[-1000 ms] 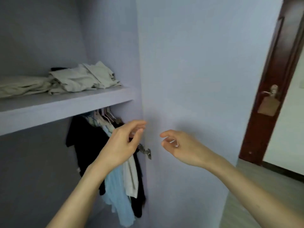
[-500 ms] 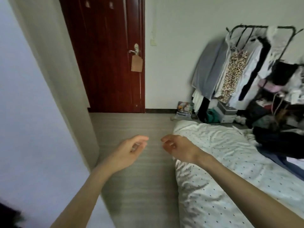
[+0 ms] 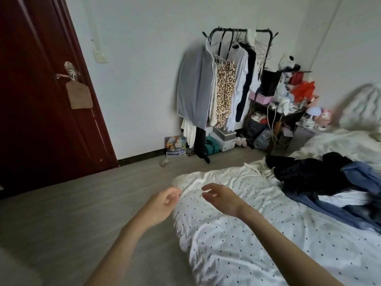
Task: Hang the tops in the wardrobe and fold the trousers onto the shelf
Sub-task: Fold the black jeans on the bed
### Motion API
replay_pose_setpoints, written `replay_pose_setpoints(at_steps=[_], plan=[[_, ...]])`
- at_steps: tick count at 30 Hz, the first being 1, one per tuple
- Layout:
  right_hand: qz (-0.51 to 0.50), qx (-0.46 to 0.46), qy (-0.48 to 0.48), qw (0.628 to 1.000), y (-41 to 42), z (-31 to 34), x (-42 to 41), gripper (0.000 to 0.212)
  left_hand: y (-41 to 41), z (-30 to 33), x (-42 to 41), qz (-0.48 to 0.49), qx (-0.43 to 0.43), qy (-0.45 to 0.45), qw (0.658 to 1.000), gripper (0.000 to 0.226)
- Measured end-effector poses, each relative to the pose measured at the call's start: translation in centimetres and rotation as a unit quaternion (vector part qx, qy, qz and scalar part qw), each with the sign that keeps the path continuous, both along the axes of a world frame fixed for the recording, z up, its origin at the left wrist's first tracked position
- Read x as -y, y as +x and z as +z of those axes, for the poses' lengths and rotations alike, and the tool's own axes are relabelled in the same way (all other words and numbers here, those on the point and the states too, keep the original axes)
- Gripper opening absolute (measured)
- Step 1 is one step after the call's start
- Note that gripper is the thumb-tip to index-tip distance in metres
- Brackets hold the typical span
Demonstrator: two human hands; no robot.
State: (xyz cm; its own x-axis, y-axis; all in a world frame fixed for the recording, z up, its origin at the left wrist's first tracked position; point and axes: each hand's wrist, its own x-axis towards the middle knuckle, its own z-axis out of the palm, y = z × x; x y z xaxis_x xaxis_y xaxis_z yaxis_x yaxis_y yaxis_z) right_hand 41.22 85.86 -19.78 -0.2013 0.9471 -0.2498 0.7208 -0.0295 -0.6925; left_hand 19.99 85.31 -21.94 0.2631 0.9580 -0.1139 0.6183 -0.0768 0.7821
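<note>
A heap of clothes lies on the right side of the bed: a black garment [image 3: 305, 172], a blue denim piece [image 3: 362, 174] and a white piece [image 3: 342, 198] among them. My left hand [image 3: 162, 203] hovers over the floor by the bed's corner, fingers loosely curled and empty. My right hand [image 3: 220, 198] is over the dotted sheet, fingers apart, holding nothing. Both hands are well left of the heap. The wardrobe is out of view.
The bed [image 3: 247, 244] with a white dotted sheet fills the lower right. A black clothes rack [image 3: 222, 83] full of garments stands against the far wall, with a cluttered shelf unit [image 3: 280, 112] to its right. A dark red door [image 3: 37, 96] is at left. Grey floor lies between.
My view has swung right from the wardrobe to the door and on to the bed. Both hands stay raised and empty, and the clothes heap has come further into view.
</note>
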Motion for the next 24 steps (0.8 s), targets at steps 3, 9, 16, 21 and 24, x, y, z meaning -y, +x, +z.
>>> replay_pose_setpoints(at_steps=[3,9,16,21,24], plan=[[-0.053,-0.021,-0.008,0.998,0.2,-0.5,-5.5,0.035,-0.3,-0.3,-6.9,-0.012,-0.011,-0.002,1.0,0.03],[-0.116,-0.011,0.002,0.993,2.0,-1.9,-15.4,0.035,1.8,-1.0,-19.5,-0.087,0.004,-0.026,0.996,0.029],[-0.199,-0.002,0.01,0.98,5.6,-4.4,-29.1,0.038,6.4,-1.7,-36.4,-0.209,-0.07,-0.025,0.975,0.03],[-0.27,-0.025,-0.012,0.963,6.9,-5.5,-36.5,0.038,8.4,-3.3,-46.1,-0.286,-0.122,-0.044,0.949,0.022],[-0.326,-0.015,-0.022,0.945,8.4,-6.0,-40.3,0.037,9.8,-4.1,-51.3,-0.332,-0.133,-0.059,0.932,0.018]])
